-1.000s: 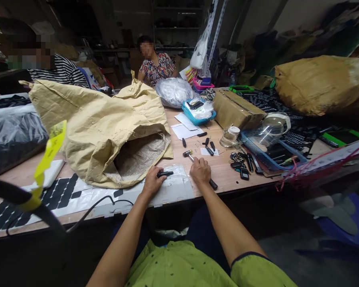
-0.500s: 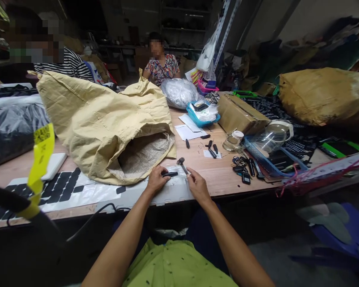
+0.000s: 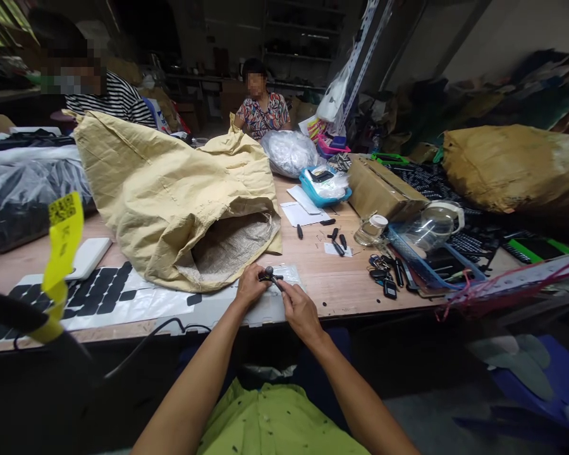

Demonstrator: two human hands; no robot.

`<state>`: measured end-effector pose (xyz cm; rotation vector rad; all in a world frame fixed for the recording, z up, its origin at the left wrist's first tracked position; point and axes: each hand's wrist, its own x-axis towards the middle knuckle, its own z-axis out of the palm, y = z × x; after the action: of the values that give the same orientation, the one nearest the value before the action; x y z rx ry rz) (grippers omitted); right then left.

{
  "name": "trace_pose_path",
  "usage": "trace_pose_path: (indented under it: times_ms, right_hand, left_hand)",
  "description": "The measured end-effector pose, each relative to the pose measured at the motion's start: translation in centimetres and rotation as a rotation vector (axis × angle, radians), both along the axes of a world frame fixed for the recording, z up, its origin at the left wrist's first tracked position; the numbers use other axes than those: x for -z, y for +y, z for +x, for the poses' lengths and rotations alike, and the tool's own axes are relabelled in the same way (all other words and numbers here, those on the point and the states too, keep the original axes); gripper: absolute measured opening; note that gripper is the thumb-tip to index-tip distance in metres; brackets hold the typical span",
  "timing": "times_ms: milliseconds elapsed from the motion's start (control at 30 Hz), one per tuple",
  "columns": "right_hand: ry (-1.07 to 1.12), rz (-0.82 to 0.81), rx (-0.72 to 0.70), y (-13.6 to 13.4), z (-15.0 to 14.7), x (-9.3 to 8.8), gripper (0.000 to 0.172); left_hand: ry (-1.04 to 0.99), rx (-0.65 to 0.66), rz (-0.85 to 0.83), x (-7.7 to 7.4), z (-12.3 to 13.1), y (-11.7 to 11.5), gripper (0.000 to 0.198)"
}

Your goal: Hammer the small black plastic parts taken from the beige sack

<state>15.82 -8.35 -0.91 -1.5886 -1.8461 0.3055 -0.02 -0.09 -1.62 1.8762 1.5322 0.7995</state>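
Observation:
My left hand [image 3: 251, 285] is closed on a small black elongated piece [image 3: 263, 277], holding it down over clear plastic at the table's front edge. In my right hand [image 3: 299, 311] is a small hammer [image 3: 275, 282], gripped by its handle. The hammer's head is over the black piece; whether the two touch I cannot tell. Behind my hands gapes the mouth of a large beige sack [image 3: 175, 196]. Farther back and to the right lie several similar black pieces [image 3: 338, 248], some on white paper.
Right of my hands lie keys with black fobs [image 3: 389, 289] and a blue basket [image 3: 459, 275]. A glass jar [image 3: 370, 230], cardboard box [image 3: 384, 189] and turquoise basin [image 3: 320, 196] stand behind. Black pads on a sheet [image 3: 99, 291] lie left. Two people sit across the table.
My right hand has moved left, bringing the hammer head from beside the black piece to over it. My left hand stays around the piece. The camera view has shifted slightly.

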Motion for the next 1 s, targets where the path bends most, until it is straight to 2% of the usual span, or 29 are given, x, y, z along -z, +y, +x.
trace_pose_path:
  times_ms: [167, 333, 500, 633, 733, 867, 1000]
  right_hand:
    - [0.026, 0.051, 0.035, -0.1, 0.4, -0.4, 0.042]
    - [0.032, 0.032, 0.037, -0.2, 0.8, 0.2, 0.042]
    - [0.019, 0.029, 0.149, 1.7, 2.2, 0.4, 0.042]
    - [-0.130, -0.063, 0.317, 4.7, 4.3, 0.4, 0.040]
    - [-0.272, -0.113, 0.379, 6.7, 5.4, 0.8, 0.040]
    - [-0.422, -0.071, 0.419, 8.1, 5.2, 1.7, 0.036]
    - [-0.503, -0.020, 0.446, 8.3, 4.5, 2.2, 0.035]
  left_hand:
    - [-0.027, -0.016, 0.008, 0.1, 0.1, -0.1, 0.013]
    - [-0.032, -0.015, 0.009, 0.1, 0.1, -0.1, 0.014]
    - [-0.018, -0.013, 0.013, 0.0, 0.1, -0.2, 0.015]
    - [0.014, -0.017, 0.022, -0.1, 0.1, -0.5, 0.015]
    - [0.035, -0.010, 0.052, 0.0, 0.2, -0.6, 0.016]
    - [0.042, 0.008, 0.067, 0.3, 0.1, -0.6, 0.011]
    - [0.035, 0.016, 0.065, 0.7, -0.2, -0.4, 0.007]
